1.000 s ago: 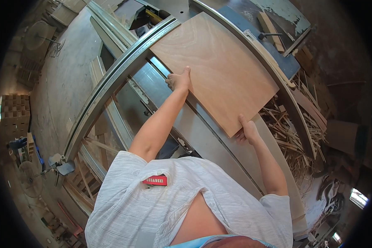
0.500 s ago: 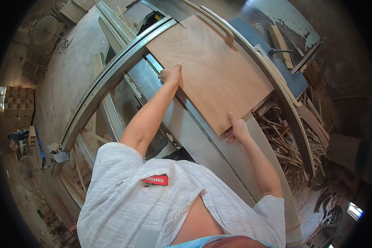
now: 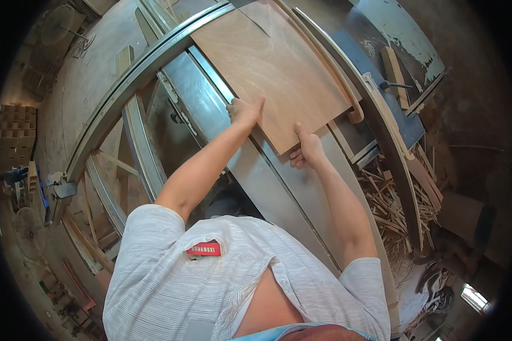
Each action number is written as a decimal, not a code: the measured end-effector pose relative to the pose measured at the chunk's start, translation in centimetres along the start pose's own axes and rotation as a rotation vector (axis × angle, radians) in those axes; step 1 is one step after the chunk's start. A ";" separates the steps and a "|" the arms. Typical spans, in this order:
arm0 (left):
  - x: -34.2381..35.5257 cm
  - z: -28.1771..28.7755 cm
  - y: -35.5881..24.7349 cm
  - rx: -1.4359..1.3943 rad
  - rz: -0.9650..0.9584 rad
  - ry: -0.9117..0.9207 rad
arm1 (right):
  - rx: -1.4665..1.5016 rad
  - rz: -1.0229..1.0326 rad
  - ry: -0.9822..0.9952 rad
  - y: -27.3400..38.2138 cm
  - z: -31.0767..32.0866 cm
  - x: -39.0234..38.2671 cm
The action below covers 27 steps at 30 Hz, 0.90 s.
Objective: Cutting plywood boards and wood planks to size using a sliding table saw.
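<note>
A flat, light-brown plywood panel [image 3: 284, 74] lies on the grey metal saw table [image 3: 267, 182]. A thin dark line runs into the panel from its far end; whether it is a cut or a blade edge is hard to tell. At the panel's left edge, my left hand [image 3: 244, 112] grips with the thumb on top and the fingers curled at the side. My right hand [image 3: 308, 149] pinches the near edge by its corner, thumb above and fingertips partly below. Both arms reach forward over the table.
A long metal rail [image 3: 148, 59] crosses at the left, touching the panel's far left side. A curved-looking wooden strip [image 3: 355, 111] borders the panel's right. Scrap sticks [image 3: 389, 199] are heaped at the right, beside a blue board [image 3: 355, 54] bearing a wood block [image 3: 393, 77].
The panel has slid forward, away from me, with both hands moving along on it. The dark line at its far end now reaches further into the panel. The view has shifted slightly.
</note>
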<state>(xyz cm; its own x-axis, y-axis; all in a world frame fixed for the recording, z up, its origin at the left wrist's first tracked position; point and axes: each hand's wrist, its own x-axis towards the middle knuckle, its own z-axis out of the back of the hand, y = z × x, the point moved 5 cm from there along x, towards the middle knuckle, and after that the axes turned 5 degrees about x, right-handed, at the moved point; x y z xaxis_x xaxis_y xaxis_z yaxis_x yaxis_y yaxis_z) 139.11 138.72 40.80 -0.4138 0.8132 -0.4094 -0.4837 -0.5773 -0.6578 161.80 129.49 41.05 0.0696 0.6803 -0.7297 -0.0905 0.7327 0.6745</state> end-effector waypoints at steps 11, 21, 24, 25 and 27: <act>-0.2 -1.9 1.4 -0.058 -0.017 -0.158 | 0.023 0.027 0.007 -1.1 0.2 -0.1; 0.2 -2.8 1.8 -0.053 -0.042 -0.103 | 0.042 0.058 0.003 -1.9 0.6 0.1; 0.6 -3.3 2.1 -0.039 -0.047 -0.095 | 0.030 0.088 -0.011 -2.4 0.5 0.3; 0.8 -3.5 2.2 -0.042 -0.048 -0.087 | 0.012 0.088 -0.009 -2.5 0.5 0.1; 1.3 -3.6 2.2 -0.057 -0.062 -0.126 | 0.031 0.118 0.024 -2.5 0.2 0.0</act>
<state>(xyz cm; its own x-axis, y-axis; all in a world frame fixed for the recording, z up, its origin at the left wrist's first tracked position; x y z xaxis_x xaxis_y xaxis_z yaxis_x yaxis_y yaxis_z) 140.30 138.78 36.51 -0.4797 0.8291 -0.2871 -0.4680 -0.5185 -0.7156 162.27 127.67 39.38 0.0362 0.7617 -0.6470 -0.0658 0.6478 0.7590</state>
